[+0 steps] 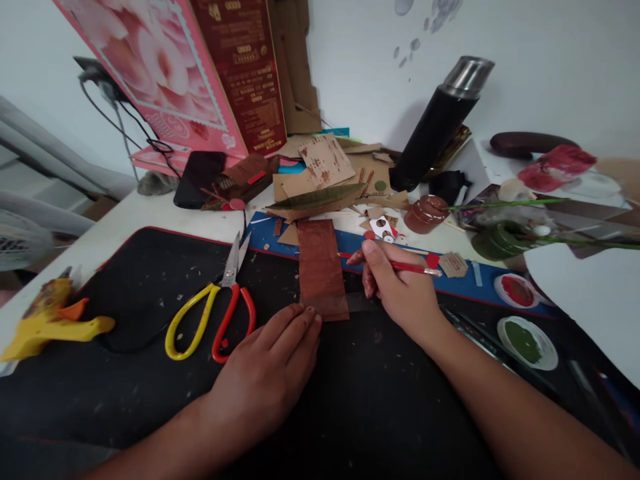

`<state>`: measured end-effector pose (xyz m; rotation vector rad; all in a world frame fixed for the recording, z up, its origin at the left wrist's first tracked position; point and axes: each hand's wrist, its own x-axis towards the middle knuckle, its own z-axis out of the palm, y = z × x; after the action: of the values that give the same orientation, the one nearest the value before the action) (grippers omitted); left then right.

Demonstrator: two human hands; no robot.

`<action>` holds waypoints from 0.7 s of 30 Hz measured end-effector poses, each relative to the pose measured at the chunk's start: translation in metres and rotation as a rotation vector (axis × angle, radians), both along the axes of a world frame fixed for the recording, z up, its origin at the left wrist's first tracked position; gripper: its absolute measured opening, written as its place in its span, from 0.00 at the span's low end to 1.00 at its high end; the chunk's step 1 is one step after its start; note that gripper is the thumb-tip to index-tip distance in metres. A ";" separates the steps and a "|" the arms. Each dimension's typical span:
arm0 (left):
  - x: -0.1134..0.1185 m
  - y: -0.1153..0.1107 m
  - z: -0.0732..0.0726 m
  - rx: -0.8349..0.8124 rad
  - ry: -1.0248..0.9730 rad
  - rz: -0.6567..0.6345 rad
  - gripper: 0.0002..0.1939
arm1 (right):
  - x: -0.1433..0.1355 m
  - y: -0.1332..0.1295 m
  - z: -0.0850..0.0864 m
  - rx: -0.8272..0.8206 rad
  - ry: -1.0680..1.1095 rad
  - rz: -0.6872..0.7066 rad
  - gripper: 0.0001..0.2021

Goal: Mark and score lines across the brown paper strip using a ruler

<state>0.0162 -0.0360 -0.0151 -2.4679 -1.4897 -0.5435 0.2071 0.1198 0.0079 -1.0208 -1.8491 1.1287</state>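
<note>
A brown-painted strip of card (323, 263) lies lengthwise on the black mat, reaching over its blue border. Across the strip's near end runs a clear, see-through strip (361, 303) that looks like a ruler. My left hand (273, 363) rests palm down with its fingers stretched flat, the fingertips pressing at the lower left of the brown card. Just right of the card, my right hand (405, 290) is closed around a red pencil (413, 268), its tip pointing left toward the card's edge. Brown paint stains those fingertips.
Open scissors (231, 280) and a yellow glue gun (60, 320) lie to the left. Cardboard scraps (325, 163) pile up behind. Rightward stand a black thermos (435, 127), a brown paint jar (425, 215), and lids of red (517, 291) and green paint (525, 341).
</note>
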 end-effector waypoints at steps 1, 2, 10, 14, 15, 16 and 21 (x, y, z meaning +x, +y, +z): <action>0.000 0.000 0.000 0.003 -0.001 0.005 0.16 | 0.000 0.000 0.000 0.006 -0.004 0.003 0.21; 0.000 0.000 0.000 0.008 -0.003 0.008 0.16 | 0.001 -0.001 0.000 0.010 -0.009 0.005 0.21; 0.001 0.002 -0.001 0.016 -0.013 0.010 0.15 | 0.002 -0.002 0.002 0.063 -0.058 0.048 0.23; 0.000 0.002 0.000 0.011 0.000 0.006 0.15 | 0.003 -0.003 0.001 0.059 -0.050 0.056 0.23; 0.000 0.002 0.000 0.008 0.003 0.007 0.15 | 0.003 -0.003 0.001 0.058 -0.047 0.052 0.24; 0.000 0.002 0.000 0.008 0.006 0.008 0.15 | 0.003 -0.003 0.001 0.060 -0.044 0.050 0.24; 0.001 0.004 0.003 0.036 0.007 0.002 0.14 | 0.003 -0.004 0.001 0.070 -0.040 0.045 0.23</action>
<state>0.0174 -0.0322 -0.0122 -2.4382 -1.4670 -0.5550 0.2099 0.1156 0.0087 -0.9732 -1.9377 1.0690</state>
